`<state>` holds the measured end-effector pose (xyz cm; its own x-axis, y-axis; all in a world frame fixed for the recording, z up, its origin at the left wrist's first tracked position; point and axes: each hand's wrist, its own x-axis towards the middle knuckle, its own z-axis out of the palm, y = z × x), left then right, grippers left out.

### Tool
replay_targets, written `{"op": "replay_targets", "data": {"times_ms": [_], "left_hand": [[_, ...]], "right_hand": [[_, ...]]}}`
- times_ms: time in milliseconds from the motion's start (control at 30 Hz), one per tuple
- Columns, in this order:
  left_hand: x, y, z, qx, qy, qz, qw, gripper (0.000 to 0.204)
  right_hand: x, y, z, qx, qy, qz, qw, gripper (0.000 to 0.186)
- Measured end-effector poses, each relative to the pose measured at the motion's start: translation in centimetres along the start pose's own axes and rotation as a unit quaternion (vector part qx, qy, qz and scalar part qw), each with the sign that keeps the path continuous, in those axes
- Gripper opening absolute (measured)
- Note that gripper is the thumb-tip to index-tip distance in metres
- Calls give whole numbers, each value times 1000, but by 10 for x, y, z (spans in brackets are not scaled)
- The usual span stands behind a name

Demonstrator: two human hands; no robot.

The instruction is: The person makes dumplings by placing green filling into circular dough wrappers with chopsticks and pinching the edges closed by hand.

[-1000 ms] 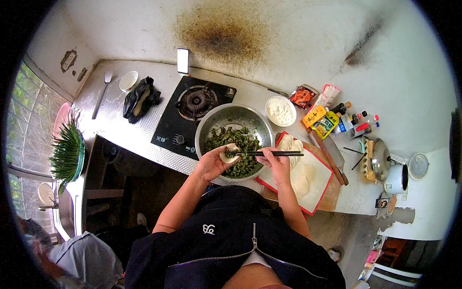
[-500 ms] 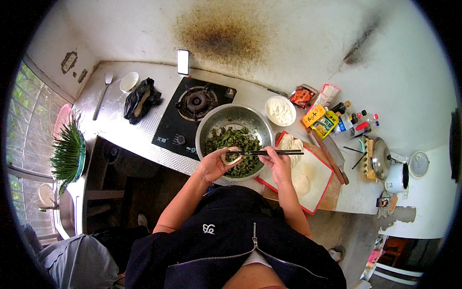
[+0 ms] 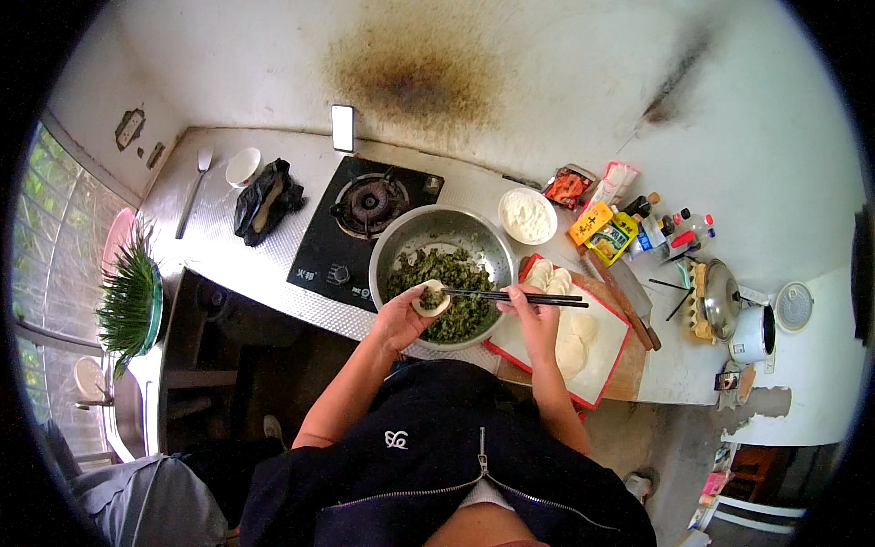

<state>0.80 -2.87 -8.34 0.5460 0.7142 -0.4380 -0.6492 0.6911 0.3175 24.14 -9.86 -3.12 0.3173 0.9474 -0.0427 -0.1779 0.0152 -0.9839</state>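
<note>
Over the near-left part of a large metal bowl, my left hand cups a round dough wrapper with a little green filling in it. My right hand grips a pair of dark chopsticks. Their tips point left and reach the filling in the wrapper. More chopped green filling lies in the bowl below both hands. To the right, several flat dough wrappers rest on a white, red-edged board, partly behind my right hand.
A black gas stove sits left of the bowl. A white bowl of pale, flour-like stuff stands behind the board. A cleaver and a rolling pin lie at the right. Another person's grey-clad leg shows at lower left.
The wrapper has tilted open to show its filling. My right hand has moved slightly right, and the chopstick tips have drawn back a little from over the wrapper.
</note>
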Motion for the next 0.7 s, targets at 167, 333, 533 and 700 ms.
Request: {"op": "replay_targets", "data": {"times_ms": [167, 333, 533, 700], "left_hand": [[5, -1, -8, 16, 3, 13, 1000, 35], [5, -2, -6, 6, 39, 18, 999, 35], [12, -3, -24, -11, 29, 20, 999, 35], [9, -1, -24, -1, 27, 36, 999, 36]], "right_hand": [[-7, -3, 13, -64, -29, -29, 997, 24], [-12, 5, 12, -72, -6, -91, 993, 24], [-11, 12, 15, -54, -9, -92, 994, 24], [-2, 23, 9, -193, 7, -105, 976, 15]]}}
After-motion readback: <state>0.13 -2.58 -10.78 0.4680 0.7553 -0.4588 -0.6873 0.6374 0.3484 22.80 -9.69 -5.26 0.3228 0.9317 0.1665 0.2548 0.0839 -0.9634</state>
